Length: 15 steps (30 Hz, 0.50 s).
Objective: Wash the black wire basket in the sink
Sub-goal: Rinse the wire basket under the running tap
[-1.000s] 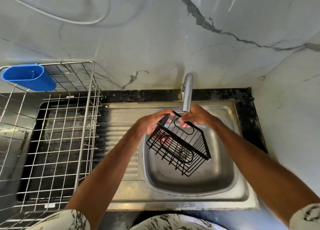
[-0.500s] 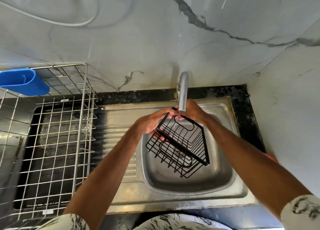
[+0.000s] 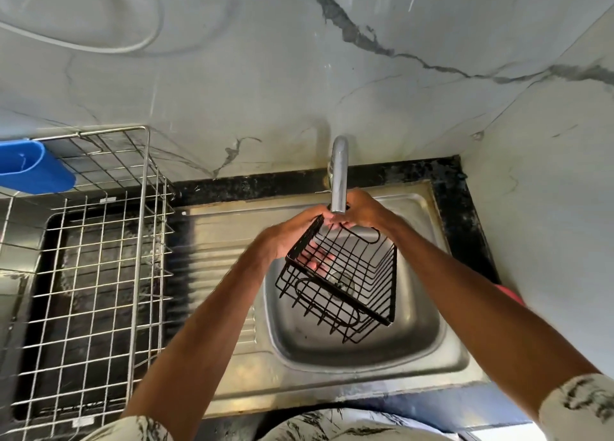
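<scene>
Both grips hold the black wire basket (image 3: 337, 290) tilted over the sink (image 3: 415, 347), its top corner just under the tap (image 3: 339, 174).

Your left grip (image 3: 292, 234) is wrapped round the basket's left wall, with fingers showing through the wires. Your right grip (image 3: 363, 209) clasps the far corner right beside the spout, so neither is released. You carry the basket tipped, open side turned up toward you, and it appears held off the bowl's floor. That is likely so water lands on the high corner and runs down through the wires to the drain below. No stream is visible, so you cannot tell whether the tap is running. The steel drying rack (image 3: 146, 241) stands on the bench to your left, a sensible spot for the basket once it is rinsed.
</scene>
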Each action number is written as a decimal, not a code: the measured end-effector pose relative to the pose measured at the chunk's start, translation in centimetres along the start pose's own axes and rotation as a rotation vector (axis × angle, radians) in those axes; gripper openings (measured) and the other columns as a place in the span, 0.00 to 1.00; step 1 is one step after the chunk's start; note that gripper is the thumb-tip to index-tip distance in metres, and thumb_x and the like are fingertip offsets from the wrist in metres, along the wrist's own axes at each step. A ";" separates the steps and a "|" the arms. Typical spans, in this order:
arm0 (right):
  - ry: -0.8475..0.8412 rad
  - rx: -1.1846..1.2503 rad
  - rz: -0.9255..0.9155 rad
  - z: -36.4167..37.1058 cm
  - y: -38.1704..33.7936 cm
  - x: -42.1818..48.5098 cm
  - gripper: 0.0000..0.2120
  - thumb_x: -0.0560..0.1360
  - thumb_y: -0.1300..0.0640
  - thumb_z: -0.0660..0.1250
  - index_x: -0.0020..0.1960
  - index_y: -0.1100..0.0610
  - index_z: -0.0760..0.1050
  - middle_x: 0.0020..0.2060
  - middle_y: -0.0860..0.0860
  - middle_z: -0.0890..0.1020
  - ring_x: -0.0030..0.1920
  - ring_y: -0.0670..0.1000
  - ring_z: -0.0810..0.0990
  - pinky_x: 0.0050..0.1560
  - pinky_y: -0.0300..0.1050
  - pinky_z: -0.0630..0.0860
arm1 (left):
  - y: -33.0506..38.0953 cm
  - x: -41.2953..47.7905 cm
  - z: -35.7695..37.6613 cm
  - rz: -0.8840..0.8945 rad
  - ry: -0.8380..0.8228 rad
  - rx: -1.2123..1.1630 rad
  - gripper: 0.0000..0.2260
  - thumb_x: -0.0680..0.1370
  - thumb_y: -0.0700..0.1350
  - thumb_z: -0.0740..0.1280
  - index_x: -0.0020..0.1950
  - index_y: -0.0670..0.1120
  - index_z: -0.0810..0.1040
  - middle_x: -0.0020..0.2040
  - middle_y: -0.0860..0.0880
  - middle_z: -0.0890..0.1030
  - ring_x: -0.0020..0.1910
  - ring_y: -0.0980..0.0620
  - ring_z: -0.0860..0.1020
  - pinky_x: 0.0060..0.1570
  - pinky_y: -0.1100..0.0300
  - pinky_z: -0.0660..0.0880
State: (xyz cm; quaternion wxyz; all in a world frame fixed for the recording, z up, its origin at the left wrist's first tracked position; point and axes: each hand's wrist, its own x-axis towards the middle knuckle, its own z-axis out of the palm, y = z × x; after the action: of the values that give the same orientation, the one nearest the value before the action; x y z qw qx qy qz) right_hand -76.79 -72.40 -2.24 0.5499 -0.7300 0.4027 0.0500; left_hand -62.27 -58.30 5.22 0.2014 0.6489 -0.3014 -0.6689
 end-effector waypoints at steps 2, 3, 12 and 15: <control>0.023 0.009 -0.018 0.4 -0.2 0.2 0.16 0.70 0.55 0.80 0.51 0.61 0.80 0.40 0.50 0.86 0.39 0.46 0.87 0.40 0.44 0.85 | -0.1 0.0 -1.0 -0.023 -0.017 -0.005 0.24 0.80 0.65 0.60 0.65 0.49 0.76 0.70 0.40 0.74 0.55 0.49 0.81 0.46 0.56 0.76; -0.001 0.020 -0.024 0.6 0.2 0.3 0.15 0.70 0.55 0.80 0.51 0.62 0.80 0.41 0.52 0.87 0.39 0.48 0.87 0.40 0.44 0.84 | -0.1 -0.4 -1.4 -0.023 -0.018 -0.034 0.21 0.82 0.64 0.59 0.64 0.50 0.76 0.69 0.38 0.75 0.54 0.45 0.82 0.44 0.55 0.78; -0.070 -0.091 0.110 1.5 1.1 -0.9 0.08 0.71 0.63 0.78 0.48 0.58 0.80 0.45 0.57 0.87 0.38 0.45 0.86 0.38 0.37 0.82 | -2.3 0.8 -2.9 -0.089 0.055 -0.022 0.31 0.72 0.76 0.63 0.67 0.60 0.75 0.74 0.34 0.71 0.59 0.37 0.83 0.50 0.46 0.82; 0.134 0.017 -0.001 2.5 -0.5 -0.9 0.18 0.70 0.62 0.79 0.52 0.56 0.73 0.41 0.48 0.81 0.38 0.41 0.81 0.35 0.33 0.77 | -1.4 0.5 -2.3 -0.065 0.101 0.043 0.30 0.73 0.75 0.63 0.68 0.60 0.75 0.74 0.43 0.71 0.53 0.44 0.84 0.50 0.48 0.82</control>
State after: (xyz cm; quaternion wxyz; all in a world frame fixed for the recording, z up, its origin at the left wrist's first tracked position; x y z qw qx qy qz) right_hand -76.16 -69.83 -2.42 0.5279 -0.7272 0.4388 -0.0029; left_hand -59.91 -57.91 4.03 0.1806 0.6954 -0.2837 -0.6351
